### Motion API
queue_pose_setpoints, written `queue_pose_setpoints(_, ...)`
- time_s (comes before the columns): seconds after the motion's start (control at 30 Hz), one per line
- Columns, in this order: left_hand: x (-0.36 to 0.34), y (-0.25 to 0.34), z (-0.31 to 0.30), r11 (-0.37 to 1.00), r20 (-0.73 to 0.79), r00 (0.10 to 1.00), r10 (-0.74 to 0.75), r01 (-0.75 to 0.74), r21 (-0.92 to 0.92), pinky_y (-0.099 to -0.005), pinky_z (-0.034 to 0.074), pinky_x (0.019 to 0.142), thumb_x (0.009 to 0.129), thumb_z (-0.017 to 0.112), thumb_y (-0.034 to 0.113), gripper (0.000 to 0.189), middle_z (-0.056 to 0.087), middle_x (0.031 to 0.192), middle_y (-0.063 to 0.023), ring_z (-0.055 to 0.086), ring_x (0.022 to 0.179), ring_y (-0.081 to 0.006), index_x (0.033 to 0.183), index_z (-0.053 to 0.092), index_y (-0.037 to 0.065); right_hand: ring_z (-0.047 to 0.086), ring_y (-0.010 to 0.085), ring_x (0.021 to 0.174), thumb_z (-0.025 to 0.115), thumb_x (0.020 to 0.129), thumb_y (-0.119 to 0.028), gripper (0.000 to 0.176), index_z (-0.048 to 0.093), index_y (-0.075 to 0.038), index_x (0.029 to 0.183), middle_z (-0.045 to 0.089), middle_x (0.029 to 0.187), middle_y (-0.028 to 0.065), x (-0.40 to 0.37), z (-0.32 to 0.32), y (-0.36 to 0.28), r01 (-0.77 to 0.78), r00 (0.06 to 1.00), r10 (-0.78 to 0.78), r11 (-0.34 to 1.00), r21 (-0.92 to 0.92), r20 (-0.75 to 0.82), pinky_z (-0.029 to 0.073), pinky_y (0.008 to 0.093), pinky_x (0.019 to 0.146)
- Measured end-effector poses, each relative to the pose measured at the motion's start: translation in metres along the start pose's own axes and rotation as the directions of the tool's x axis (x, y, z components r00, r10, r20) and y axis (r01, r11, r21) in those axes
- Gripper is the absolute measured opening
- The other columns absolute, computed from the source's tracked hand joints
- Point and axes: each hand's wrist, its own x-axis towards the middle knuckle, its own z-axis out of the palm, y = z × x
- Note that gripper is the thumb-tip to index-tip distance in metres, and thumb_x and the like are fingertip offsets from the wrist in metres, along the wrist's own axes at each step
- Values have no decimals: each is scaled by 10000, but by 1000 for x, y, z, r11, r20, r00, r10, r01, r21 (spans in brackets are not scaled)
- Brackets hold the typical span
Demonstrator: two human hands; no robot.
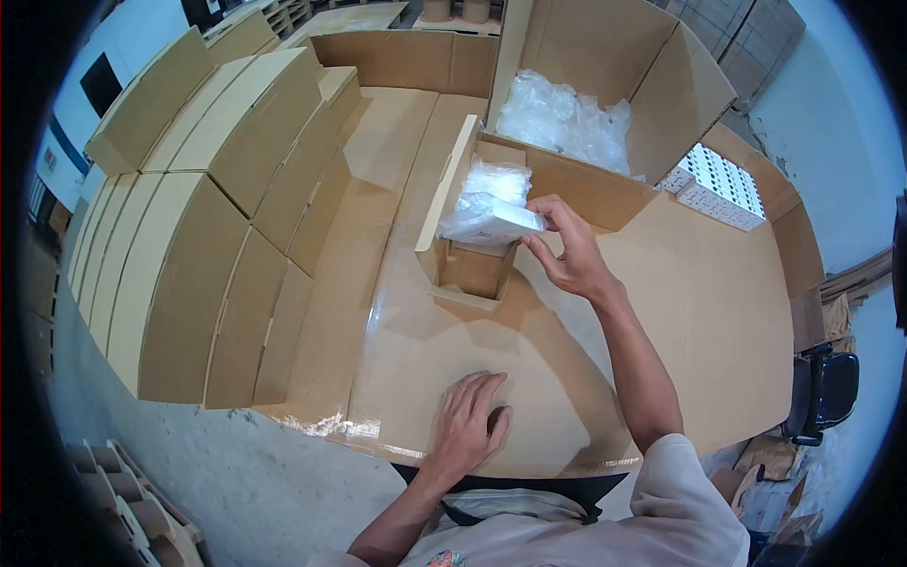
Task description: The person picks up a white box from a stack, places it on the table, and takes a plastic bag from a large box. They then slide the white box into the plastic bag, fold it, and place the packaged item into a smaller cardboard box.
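Observation:
My right hand pinches the right end of a small white box in clear plastic, thumb below and fingers on top. It is held over a narrow open cardboard carton, where more plastic-wrapped white packs show at the far end. Part of the carton's inside is hidden by the box. Near the front edge of the cardboard-covered table, my left hand rests palm down, fingers loosely spread, holding nothing.
Stacked cardboard boxes rise along the left. Behind the carton, a large open box holds clear plastic bags. White boxes with dark dots sit at the right rear. A black chair stands beyond the table's right edge.

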Motion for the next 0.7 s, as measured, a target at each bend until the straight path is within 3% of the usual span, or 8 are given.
queue_pose_setpoints(0.3, 0, 0, -1, 1000, 4, 1000, -6, 6, 2, -492, 441, 1072, 857, 740, 128, 519, 612, 1282, -197, 576, 1234, -376, 1333, 559, 25, 589, 363, 1046, 701, 927, -86, 357, 556, -21, 1245, 606, 1133, 169, -3, -10, -4, 16, 999, -11, 988, -155, 34, 459, 434, 907)
queue_pose_setpoints(0.4, -1, -1, -1, 1000, 4, 1000, -7, 7, -1, -489, 438, 1074, 862, 735, 128, 519, 612, 1287, -198, 575, 1238, -377, 1338, 556, 26, 594, 355, 1018, 685, 930, -60, 336, 575, -51, 1247, 617, 1111, 158, 1, -5, -11, 67, 995, -78, 987, -149, -69, 459, 430, 890)
queue_pose_setpoints(0.5, -2, -2, 1, 1000, 12, 1000, -22, 22, -5, -485, 434, 1079, 865, 731, 125, 514, 612, 1293, -196, 572, 1244, -376, 1338, 554, 28, 600, 335, 983, 679, 924, -36, 311, 610, -91, 1223, 629, 1081, 131, 2, -10, -11, 41, 999, -39, 988, -147, 13, 457, 419, 863)
queue_pose_setpoints(0.6, 0, 1, -2, 1000, 18, 1000, -20, 20, 11, -478, 426, 1077, 867, 722, 142, 529, 617, 1263, -199, 567, 1232, -366, 1353, 548, 25, 599, 306, 947, 688, 906, -23, 301, 639, -119, 1187, 627, 1032, 99, 4, -7, -9, 132, 991, -126, 966, -222, 39, 454, 412, 838)
queue_pose_setpoints(0.7, 0, 1, -2, 1000, 13, 1000, -18, 18, -2, -479, 427, 1076, 867, 721, 142, 530, 614, 1263, -204, 567, 1230, -367, 1355, 548, 27, 598, 289, 921, 698, 889, -16, 308, 648, -120, 1174, 616, 996, 82, 6, -4, -11, 143, 988, -119, 943, -300, 98, 453, 408, 832)
